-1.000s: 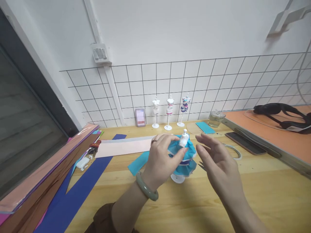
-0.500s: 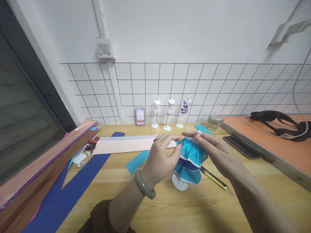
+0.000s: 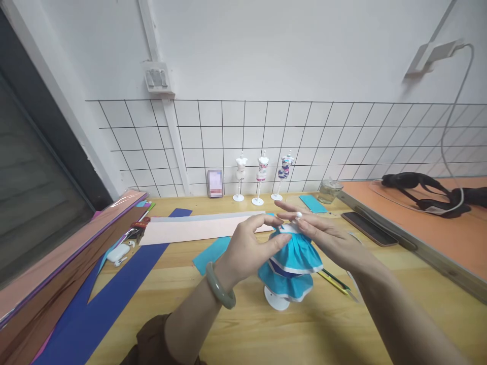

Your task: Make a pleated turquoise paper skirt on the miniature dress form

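Dress of bright blue cloth with white hems sits on a small white mannequin, between the two hands and right under the fingertips of both. The mannequin's long axis runs up from its round base, nearer the person than either grip, to the white knob that shows just above the right fingers; in this view it leans a little, top toward the right hand.

The left hand reaches in from the left, its thumb laid at the white top of the dress and its forefinger curved toward the back; this grip forms a loose bracket, and whether it pinches any cloth cannot be told. The right hand reaches in from the other side, fingers stretched straight and flat beside the knob, with nothing visibly grasped. Both meet the dress at its top, so neither is clearly nearer; the skirt's tiers flare below the two grips.

Just below the right hand, a yellow and black tool lies partly hidden on the bench. Left of the left grip lie a light blue strip, a pale pink strip and a dark blue strip. Beyond both grips stand three more mannequins; a phone lies farther out, past the right hand.
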Demonstrator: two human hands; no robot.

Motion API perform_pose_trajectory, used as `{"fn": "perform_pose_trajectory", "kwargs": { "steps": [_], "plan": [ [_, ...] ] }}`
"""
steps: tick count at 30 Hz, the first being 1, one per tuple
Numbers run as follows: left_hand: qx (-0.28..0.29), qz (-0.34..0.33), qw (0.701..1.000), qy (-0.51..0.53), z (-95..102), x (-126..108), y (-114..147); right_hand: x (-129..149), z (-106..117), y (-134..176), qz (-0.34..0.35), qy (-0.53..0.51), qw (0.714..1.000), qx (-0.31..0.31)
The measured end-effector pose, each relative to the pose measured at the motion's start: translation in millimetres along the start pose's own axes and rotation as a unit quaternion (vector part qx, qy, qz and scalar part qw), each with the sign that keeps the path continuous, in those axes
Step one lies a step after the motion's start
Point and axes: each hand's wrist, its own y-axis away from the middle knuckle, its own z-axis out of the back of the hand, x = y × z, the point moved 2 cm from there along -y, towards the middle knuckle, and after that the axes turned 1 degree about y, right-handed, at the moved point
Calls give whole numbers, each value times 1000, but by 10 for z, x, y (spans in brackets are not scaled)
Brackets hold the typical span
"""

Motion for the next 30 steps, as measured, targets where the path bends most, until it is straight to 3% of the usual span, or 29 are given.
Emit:
{"fn": "perform_pose_trajectory", "kwargs": {
  "steps": [7, 14, 23, 25, 27, 30],
  "plan": [
    [-21, 21, 999, -17, -8, 47, -11, -256, -6, 164, -85, -128, 980, -124],
    [-19, 29, 999, 1, -20, 25, -7, -385, -136, 254, -75, -157, 973, -154],
    [-13, 44, 999, 22, -21, 62, -2, -369, -255, 223, -108, -286, 935, -181],
    [-18, 47, 999, 14, -18, 53, -2, -345, -270, 289, -99, -268, 935, -209],
    [-22, 50, 998, 11, -12, 47, -4, -319, -280, 401, -65, -188, 943, -266],
    [-25, 51, 998, 11, -3, 57, -7, -270, -314, 595, 48, -12, 938, -342]
  ]
}}
